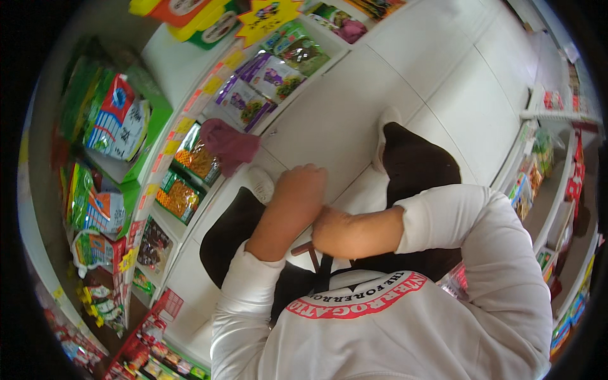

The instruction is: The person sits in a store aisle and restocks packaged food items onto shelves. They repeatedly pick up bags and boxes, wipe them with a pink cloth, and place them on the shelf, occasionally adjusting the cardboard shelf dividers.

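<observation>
Before my chest, my left hand (304, 187) is bent over with its fingers mostly hidden beneath it. My right hand (330, 230) lies against my left wrist, its fingers also out of sight. Whether either holds anything cannot be seen. A mauve cloth (228, 145) drapes over the edge of the lower shelf (211, 192), just beyond and left of my left hand. Beside the cloth lie plastic packets of orange-brown food (179, 195) and white-and-purple packets (242, 102). Under my right hand, part of a brown bar-like piece (308, 251) shows.
At left, upper shelving holds green boxes of bagged goods (118, 123) and yellow-lidded tubs (204, 23). Another mauve cloth (351, 31) rests at the far end of the lower shelf. More stocked shelves (546, 228) stand at right. White floor tiles (332, 123) run between my white shoes (260, 184).
</observation>
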The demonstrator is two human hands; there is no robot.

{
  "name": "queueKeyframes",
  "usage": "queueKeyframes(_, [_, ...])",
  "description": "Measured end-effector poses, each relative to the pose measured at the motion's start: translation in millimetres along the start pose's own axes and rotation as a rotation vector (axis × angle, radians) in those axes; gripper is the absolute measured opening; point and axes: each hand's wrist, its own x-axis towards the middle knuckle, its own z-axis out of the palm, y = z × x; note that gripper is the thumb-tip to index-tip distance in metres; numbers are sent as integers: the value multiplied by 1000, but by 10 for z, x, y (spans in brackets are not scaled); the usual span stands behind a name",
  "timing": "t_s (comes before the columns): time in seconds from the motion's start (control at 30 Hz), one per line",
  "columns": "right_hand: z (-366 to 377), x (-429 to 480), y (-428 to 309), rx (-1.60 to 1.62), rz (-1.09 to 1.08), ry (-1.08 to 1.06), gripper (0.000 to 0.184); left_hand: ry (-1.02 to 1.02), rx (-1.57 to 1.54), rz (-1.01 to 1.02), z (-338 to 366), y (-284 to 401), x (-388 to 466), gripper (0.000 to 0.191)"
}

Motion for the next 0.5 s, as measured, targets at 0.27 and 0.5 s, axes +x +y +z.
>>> queueKeyframes(0.27, [660, 57, 985, 333, 239, 270, 22, 159, -61, 50, 220, 77, 148, 15])
queueKeyframes(0.5, [636, -422, 1148, 216, 520, 233, 31, 307, 49, 52, 177, 153, 688, 8])
